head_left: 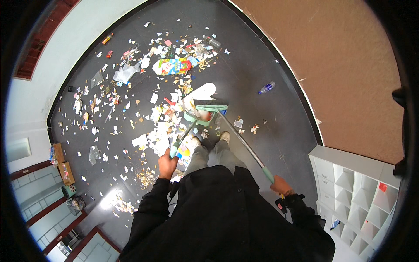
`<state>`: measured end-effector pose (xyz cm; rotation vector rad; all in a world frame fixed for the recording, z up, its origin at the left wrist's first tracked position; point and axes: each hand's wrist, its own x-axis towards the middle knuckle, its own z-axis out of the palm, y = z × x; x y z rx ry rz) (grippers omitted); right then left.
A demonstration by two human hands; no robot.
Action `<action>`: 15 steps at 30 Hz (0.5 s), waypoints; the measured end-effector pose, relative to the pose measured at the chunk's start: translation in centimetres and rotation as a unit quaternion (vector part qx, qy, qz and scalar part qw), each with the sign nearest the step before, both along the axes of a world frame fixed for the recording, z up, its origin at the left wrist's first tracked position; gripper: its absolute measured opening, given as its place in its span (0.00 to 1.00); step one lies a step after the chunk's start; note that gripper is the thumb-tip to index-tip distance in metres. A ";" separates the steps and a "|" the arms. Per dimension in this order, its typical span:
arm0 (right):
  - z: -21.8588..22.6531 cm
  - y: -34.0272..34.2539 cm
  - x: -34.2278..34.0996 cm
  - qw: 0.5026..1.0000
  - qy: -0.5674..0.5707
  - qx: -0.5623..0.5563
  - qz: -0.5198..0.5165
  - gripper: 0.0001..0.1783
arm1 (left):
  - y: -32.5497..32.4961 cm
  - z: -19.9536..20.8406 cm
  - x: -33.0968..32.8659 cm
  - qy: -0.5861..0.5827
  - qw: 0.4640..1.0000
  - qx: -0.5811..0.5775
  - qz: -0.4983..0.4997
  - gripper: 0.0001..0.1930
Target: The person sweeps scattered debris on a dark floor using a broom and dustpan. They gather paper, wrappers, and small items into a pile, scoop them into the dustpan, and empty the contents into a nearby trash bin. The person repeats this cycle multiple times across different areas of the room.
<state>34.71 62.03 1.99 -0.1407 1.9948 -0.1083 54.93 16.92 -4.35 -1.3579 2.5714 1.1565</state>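
My left hand [167, 165] is closed round the pale green grip of a dustpan [190, 118]. The pan rests on the dark floor just ahead of my shoes, with scraps at its mouth. My right hand [281, 185] is wrapped round the handle of a broom [211, 107], whose metal pole slants forward and left. The green broom head with dark bristles lies over the pan's edge. A white rounded piece [203, 92] sits against the bristles, partly covered by them. Paper scraps [159, 137] are heaped left of the pan, a few red bits among them.
Litter spreads across the floor ahead and left, with a colourful bag [172, 66], a clear plastic bag [126, 73] and a grey bottle [212, 41]. A blue-labelled bottle [266, 87] lies ahead right. White shelving [351, 183] stands right; cardboard boxes [65, 173] stand left.
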 end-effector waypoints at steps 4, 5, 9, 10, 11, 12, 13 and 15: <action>0.0 -2.1 -1.1 1.000 0.027 -0.002 -0.002 0.15 | -2.2 1.8 -0.1 0.005 1.000 -0.017 0.017 0.13; 0.1 -2.8 -1.5 0.999 0.034 -0.014 -0.002 0.15 | -2.7 2.2 -0.2 0.006 0.999 -0.028 0.024 0.13; 0.5 -6.0 -3.1 0.998 0.056 -0.030 0.000 0.14 | -4.7 4.1 -0.1 0.021 0.997 -0.040 0.067 0.13; 0.6 -6.8 -3.5 0.997 0.063 -0.041 0.004 0.14 | -5.2 4.5 0.1 0.034 0.996 -0.033 0.078 0.12; 0.7 -7.6 -4.1 0.997 0.068 -0.037 0.014 0.13 | -5.7 4.9 0.2 0.040 0.995 -0.036 0.083 0.13; 0.8 -8.4 -4.8 0.996 0.073 -0.038 0.021 0.13 | -6.0 5.3 0.5 0.049 0.994 -0.042 0.090 0.14; 0.8 -9.2 -5.3 0.996 0.081 -0.027 0.028 0.13 | -6.3 5.6 0.8 0.057 0.992 -0.049 0.097 0.15; 1.1 -10.4 -6.6 0.996 0.071 -0.037 0.031 0.13 | -7.1 6.2 1.5 0.040 0.991 -0.051 0.118 0.15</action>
